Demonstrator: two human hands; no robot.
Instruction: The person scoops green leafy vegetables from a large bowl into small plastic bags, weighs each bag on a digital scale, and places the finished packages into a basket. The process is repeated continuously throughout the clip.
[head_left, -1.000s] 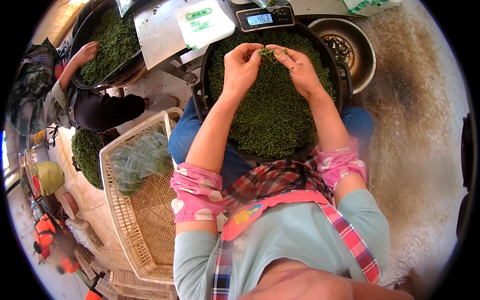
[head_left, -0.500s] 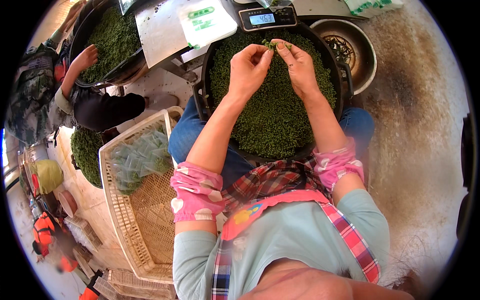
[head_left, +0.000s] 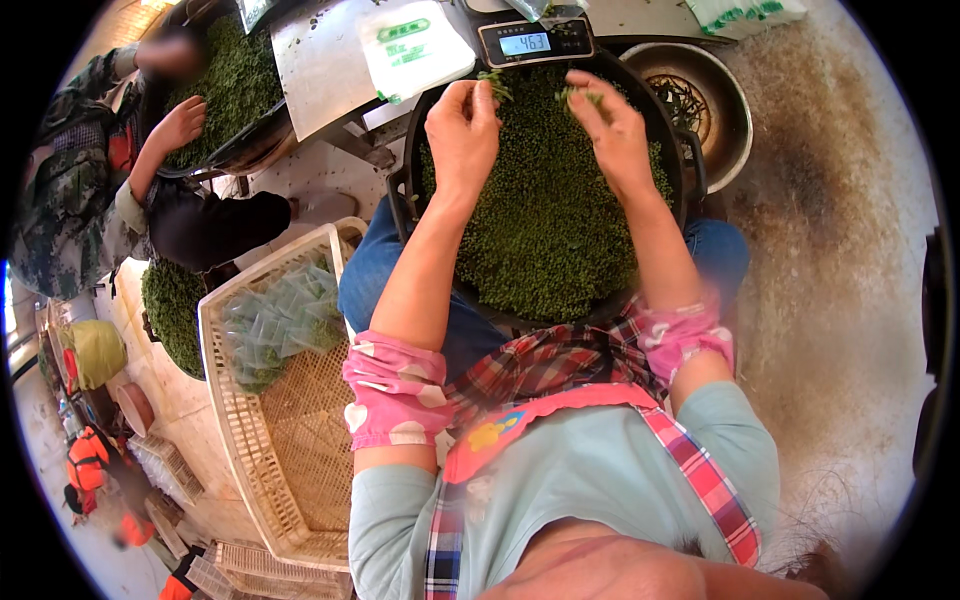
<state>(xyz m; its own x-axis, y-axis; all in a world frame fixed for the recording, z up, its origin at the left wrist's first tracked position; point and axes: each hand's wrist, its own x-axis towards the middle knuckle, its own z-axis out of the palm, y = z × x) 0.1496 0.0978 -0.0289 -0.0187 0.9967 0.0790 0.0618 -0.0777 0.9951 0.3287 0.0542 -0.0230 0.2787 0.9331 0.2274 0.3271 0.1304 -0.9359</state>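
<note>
A wide black tub (head_left: 681,160) full of small round green berries (head_left: 545,230), much like green peppercorns, sits between my knees. Above its far left part, my left hand (head_left: 463,140) is closed, pinching a small green sprig (head_left: 495,86) at the fingertips. My right hand (head_left: 612,130) hovers over the far right part of the tub, thumb and fingers around another bit of green sprig (head_left: 566,95); its fingertips are slightly blurred. Just beyond the tub is a black digital scale (head_left: 535,42) with a lit display and a clear plastic bag on top.
White printed bags (head_left: 412,48) lie on the metal table (head_left: 310,75). A metal basin (head_left: 738,125) holding dark stems stands at right. At left, a cream plastic crate (head_left: 235,440) contains filled clear bags (head_left: 285,320). A co-worker's hand (head_left: 182,122) is at another berry tub.
My hands, together at the tub's far edge before, have parted; the left moved left and the right moved right, each with some green. A co-worker's other arm has reached over their tub.
</note>
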